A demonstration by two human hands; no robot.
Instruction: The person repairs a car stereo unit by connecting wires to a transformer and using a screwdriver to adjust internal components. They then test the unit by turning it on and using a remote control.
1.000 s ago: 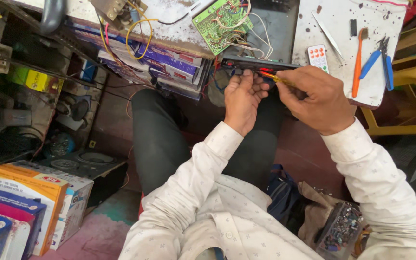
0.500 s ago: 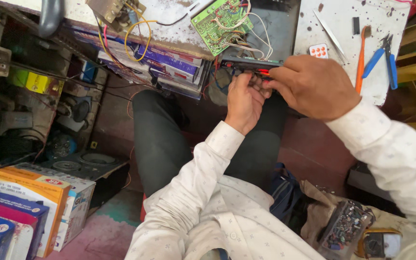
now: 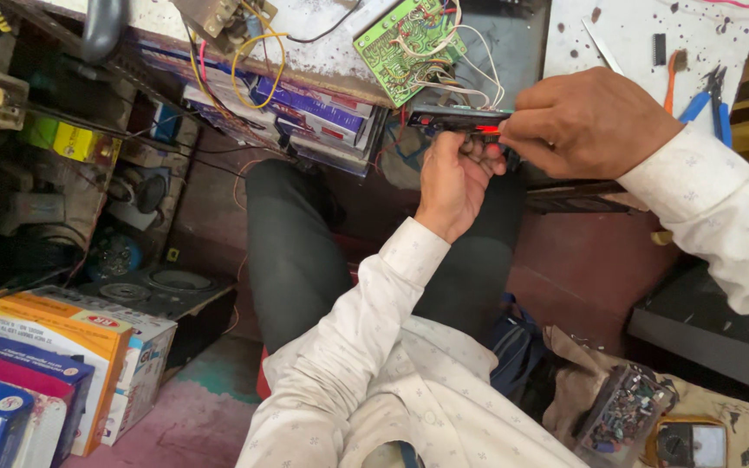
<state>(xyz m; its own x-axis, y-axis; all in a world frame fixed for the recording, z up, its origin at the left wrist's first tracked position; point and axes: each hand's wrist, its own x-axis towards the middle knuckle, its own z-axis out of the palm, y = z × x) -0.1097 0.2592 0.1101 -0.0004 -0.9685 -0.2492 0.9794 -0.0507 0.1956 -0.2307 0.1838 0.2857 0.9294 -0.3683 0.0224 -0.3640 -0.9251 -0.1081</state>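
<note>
A slim black module (image 3: 459,119) with a red end is held at the front edge of the surface (image 3: 322,61), toward twelve o'clock. The left hand (image 3: 452,178) is clamped on it from below, and the right hand (image 3: 587,121) is pinched together on its red end. The work appears mid-course, with wires still joined to the green circuit board (image 3: 405,43). Its long axis runs nine to three o'clock.

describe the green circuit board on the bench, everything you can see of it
The green circuit board lies flat on the worn bench top, turned at an angle near the front edge. Its top face shows pale traces and small mounted parts. White and red wires run off its right side down toward the narrow black module held in the left hand and right hand. Neither hand touches the board.
</note>
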